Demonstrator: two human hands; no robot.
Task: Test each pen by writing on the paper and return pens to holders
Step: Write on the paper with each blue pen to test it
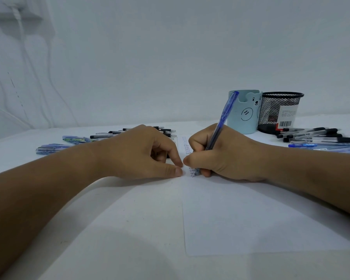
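Down the left edge of the paper [251,215], a handwritten column repeating "Test", faint toward twelve o'clock, partly hidden under the right hand [226,156] and its blue pen [220,126]. At two o'clock, stuck on the black mesh holder [279,112], a white label [287,115] with a barcode and small print, too tiny to read. On the light blue holder [245,114], just a drawn bear face, no words.
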